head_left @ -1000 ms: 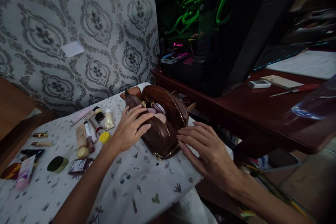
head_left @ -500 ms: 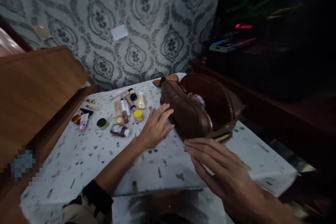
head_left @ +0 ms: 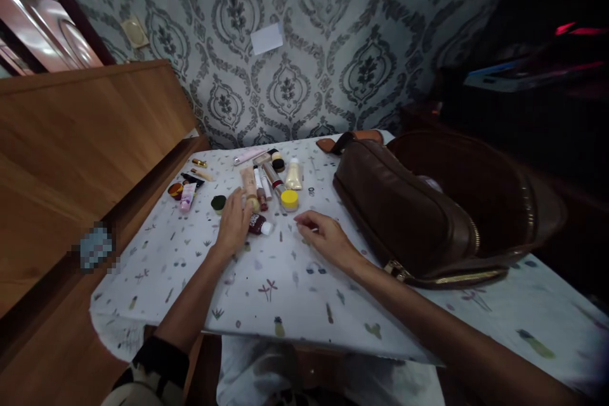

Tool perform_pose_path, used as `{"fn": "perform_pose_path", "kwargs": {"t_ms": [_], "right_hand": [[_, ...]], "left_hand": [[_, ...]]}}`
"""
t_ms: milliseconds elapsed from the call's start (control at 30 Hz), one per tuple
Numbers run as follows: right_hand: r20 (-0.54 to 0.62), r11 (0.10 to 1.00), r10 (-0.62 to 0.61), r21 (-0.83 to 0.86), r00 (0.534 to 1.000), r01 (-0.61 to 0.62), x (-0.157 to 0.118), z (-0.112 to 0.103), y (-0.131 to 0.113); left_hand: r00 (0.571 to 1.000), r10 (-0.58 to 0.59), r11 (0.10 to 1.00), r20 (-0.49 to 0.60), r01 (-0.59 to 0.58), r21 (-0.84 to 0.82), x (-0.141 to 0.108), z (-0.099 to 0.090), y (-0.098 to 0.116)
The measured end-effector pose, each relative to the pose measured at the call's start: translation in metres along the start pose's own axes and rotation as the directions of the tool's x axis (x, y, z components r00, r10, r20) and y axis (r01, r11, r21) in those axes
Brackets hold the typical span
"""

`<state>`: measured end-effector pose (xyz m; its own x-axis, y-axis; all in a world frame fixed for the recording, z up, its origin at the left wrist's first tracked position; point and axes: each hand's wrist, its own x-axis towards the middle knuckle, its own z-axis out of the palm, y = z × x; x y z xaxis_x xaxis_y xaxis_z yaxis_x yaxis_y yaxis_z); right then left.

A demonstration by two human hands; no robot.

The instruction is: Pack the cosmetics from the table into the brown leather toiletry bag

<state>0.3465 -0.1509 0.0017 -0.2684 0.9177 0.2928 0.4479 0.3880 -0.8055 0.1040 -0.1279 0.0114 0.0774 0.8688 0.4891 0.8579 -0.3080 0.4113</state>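
My left hand (head_left: 234, 222) reaches over the cosmetics on the table, its fingers stretched out beside a dark-lidded jar (head_left: 218, 204). Partly behind that hand lies a dark red bottle (head_left: 257, 224) with a white cap. My right hand (head_left: 327, 238) hovers loosely bent, thumb and fingers apart and holding nothing visible, just in front of a yellow-lidded jar (head_left: 289, 200). Around the hands lie a beige tube (head_left: 248, 181), a cream tube with a white cap (head_left: 294, 174) and several slim tubes. To the right stands a brown leather bag (head_left: 394, 203), unzipped, with something pale inside.
A patterned white cloth (head_left: 295, 292) covers the table. At its left are a pink-and-white tube (head_left: 187, 196), an amber jar (head_left: 175, 191) and small sticks. A wooden panel (head_left: 95, 120) borders the left side, and a papered wall (head_left: 323, 63) rises behind.
My right hand has left the front of the bag and moved left towards the cosmetics. My left hand has moved left onto them. The view has turned left.
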Motion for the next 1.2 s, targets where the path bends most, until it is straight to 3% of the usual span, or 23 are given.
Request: {"fn": "perform_pose_path", "kwargs": {"t_ms": [100, 267, 467, 700, 833, 967, 1067, 1200], "right_hand": [[0.04, 1.0, -0.018, 0.01, 0.999, 0.018, 0.01, 0.022, -0.007], [0.118, 0.985, -0.117, -0.11, 0.986, 0.13, 0.001, 0.041, -0.012], [0.068, 0.979, -0.134, -0.147, 0.989, 0.142, -0.001, 0.037, 0.001], [0.085, 0.971, -0.16, -0.164, 0.983, 0.172, -0.001, 0.035, 0.004], [0.099, 0.968, -0.133, -0.198, 0.986, 0.151, -0.003, 0.035, 0.002], [0.127, 0.97, -0.103, -0.209, 0.987, 0.128, -0.007, 0.03, -0.003], [0.161, 0.993, -0.073, -0.084, 0.984, 0.087, -0.007, 0.024, -0.005], [0.18, 0.99, 0.078, 0.104, 0.981, -0.098, -0.004, 0.017, -0.006]], "left_hand": [[0.987, -0.16, 0.987, -0.018, 0.16, -0.026, -0.001, -0.006, -0.01], [0.979, -0.199, 0.976, 0.046, 0.194, 0.103, -0.002, -0.015, -0.003], [0.976, -0.126, 0.966, 0.176, 0.08, 0.245, -0.008, -0.007, 0.018], [0.925, 0.134, 0.912, 0.355, -0.255, 0.321, -0.019, 0.011, 0.044], [0.926, 0.217, 0.912, 0.309, -0.305, 0.273, -0.023, 0.016, 0.04], [0.928, 0.319, 0.91, 0.196, -0.357, 0.211, -0.027, 0.018, 0.031], [0.918, 0.381, 0.913, 0.107, -0.392, 0.113, -0.027, 0.018, 0.028], [0.9, 0.43, 0.9, 0.065, -0.433, 0.043, -0.025, 0.016, 0.029]]}}
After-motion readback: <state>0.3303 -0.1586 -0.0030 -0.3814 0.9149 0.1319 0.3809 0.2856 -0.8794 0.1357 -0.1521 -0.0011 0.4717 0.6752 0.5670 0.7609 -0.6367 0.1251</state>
